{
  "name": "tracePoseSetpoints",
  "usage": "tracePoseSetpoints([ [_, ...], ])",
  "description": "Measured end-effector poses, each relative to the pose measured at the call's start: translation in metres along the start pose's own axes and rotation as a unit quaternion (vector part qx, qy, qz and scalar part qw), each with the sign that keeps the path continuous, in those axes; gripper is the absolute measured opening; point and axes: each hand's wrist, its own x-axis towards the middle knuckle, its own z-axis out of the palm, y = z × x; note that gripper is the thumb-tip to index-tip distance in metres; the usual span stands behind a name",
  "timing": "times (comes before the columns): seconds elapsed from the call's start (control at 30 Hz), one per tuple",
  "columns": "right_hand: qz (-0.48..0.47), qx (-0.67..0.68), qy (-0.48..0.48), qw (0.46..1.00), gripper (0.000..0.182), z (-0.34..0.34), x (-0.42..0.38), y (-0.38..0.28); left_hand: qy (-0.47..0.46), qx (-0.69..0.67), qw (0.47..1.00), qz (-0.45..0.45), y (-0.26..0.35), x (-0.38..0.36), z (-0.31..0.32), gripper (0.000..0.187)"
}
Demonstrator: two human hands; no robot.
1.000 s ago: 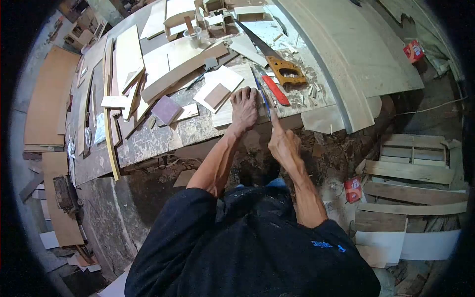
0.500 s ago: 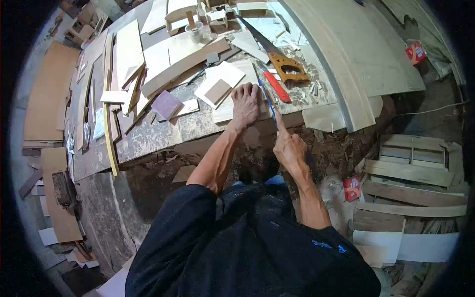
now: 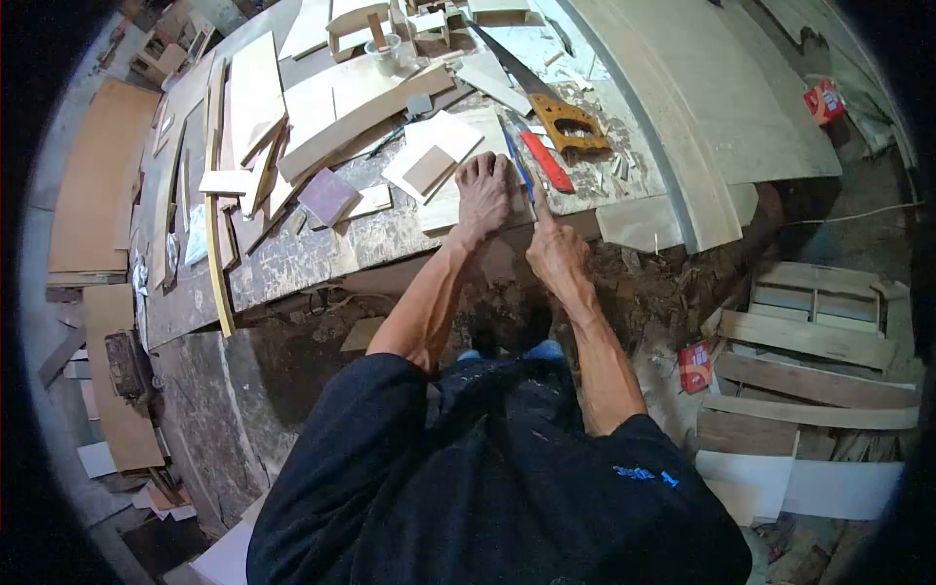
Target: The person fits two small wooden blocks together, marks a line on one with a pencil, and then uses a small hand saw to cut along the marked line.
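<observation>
My left hand (image 3: 483, 200) presses down with bent fingers on a pale wooden board (image 3: 444, 210) at the bench's front edge. Just right of it, my right hand (image 3: 558, 252) is closed round the near end of a thin blue tool (image 3: 516, 156), index finger stretched along it; the tool lies along the board's right side. Its handle is mostly hidden in the hand. Beside the blue tool is a red-handled object (image 3: 547, 162), and behind that a handsaw (image 3: 567, 125) with a yellow-brown handle. A small wooden block (image 3: 429, 170) rests on a white piece left of my left hand.
The bench (image 3: 283, 268) carries a purple square block (image 3: 328, 197), a long curved wooden piece (image 3: 366, 119), a plastic cup (image 3: 384, 54) and many strips. A large curved panel (image 3: 702, 88) covers the right side. Wooden frames (image 3: 814, 312) lie low at the right.
My right hand, with the blue tool, has moved slightly up and left, closer to my left hand. My left hand stays in about the same place on the board.
</observation>
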Motion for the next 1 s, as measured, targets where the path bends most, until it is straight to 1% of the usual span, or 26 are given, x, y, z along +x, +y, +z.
tracePoseSetpoints([
  [0.07,0.001,0.006,-0.013,1.000,0.064,-0.007,0.002,-0.001,0.006,0.000,1.000,0.000,0.001,0.003,0.000,0.044],
  [0.1,-0.005,0.021,0.017,1.000,0.065,-0.001,-0.002,0.004,-0.004,0.012,1.000,0.011,-0.003,0.003,0.002,0.043],
  [0.2,0.007,0.026,-0.010,1.000,0.066,-0.021,-0.034,-0.003,0.019,0.012,1.000,0.002,0.000,0.004,0.004,0.041],
  [0.23,0.029,0.022,-0.039,0.999,0.066,-0.033,-0.041,-0.009,0.013,0.008,1.000,-0.002,0.001,0.004,0.001,0.039],
  [0.33,0.029,0.012,-0.036,0.999,0.065,-0.019,-0.021,-0.006,0.008,0.008,1.000,-0.002,-0.001,0.004,0.003,0.039],
  [0.43,-0.002,0.002,0.006,1.000,0.065,-0.005,0.011,-0.002,-0.002,0.005,1.000,0.002,-0.004,0.004,0.005,0.040],
  [0.53,0.004,0.015,-0.008,1.000,0.065,-0.010,-0.013,0.000,0.015,0.019,1.000,0.005,-0.005,0.003,0.010,0.041],
  [0.57,0.018,0.013,-0.029,0.999,0.064,-0.019,-0.026,-0.003,0.014,0.006,1.000,0.006,-0.006,0.003,0.011,0.043],
  [0.67,0.017,0.013,-0.045,0.999,0.064,-0.029,-0.029,-0.008,-0.001,0.000,1.000,0.006,-0.005,0.003,0.006,0.044],
  [0.7,-0.003,0.002,0.009,1.000,0.063,-0.009,-0.014,0.001,0.001,0.005,1.000,0.005,-0.004,0.003,0.005,0.044],
  [0.8,-0.015,0.000,0.019,1.000,0.063,0.003,0.019,-0.001,-0.021,0.008,1.000,-0.005,-0.005,0.003,0.005,0.043],
  [0.87,0.004,0.006,-0.003,1.000,0.066,0.000,0.002,-0.001,-0.013,0.006,1.000,0.000,-0.003,0.000,0.005,0.042],
  [0.93,0.024,0.027,-0.031,0.999,0.068,-0.020,-0.025,-0.009,-0.005,0.012,1.000,0.001,-0.004,0.006,0.005,0.041],
  [1.0,0.007,0.022,-0.017,1.000,0.067,-0.016,-0.031,-0.003,-0.012,0.025,1.000,-0.003,-0.002,0.004,0.004,0.041],
])
